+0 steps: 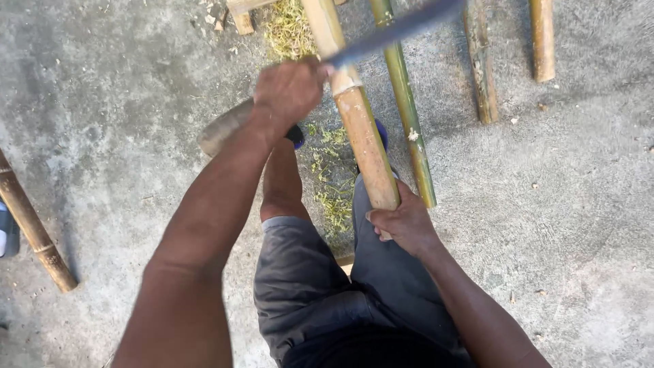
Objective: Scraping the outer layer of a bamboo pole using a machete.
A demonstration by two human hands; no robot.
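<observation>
Bamboo pole point(361, 136) is clamped at its near end in your right hand point(403, 221); your left hand point(289, 88) grips the blurred blade point(392, 31) against it.

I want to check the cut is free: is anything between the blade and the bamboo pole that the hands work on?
Nothing visible is in the way. The left hand holds the blade, which lies straight across the pole near a node. The right hand grips the pole's near end. The green pole lies beside it, apart from the blade's contact point.
</observation>
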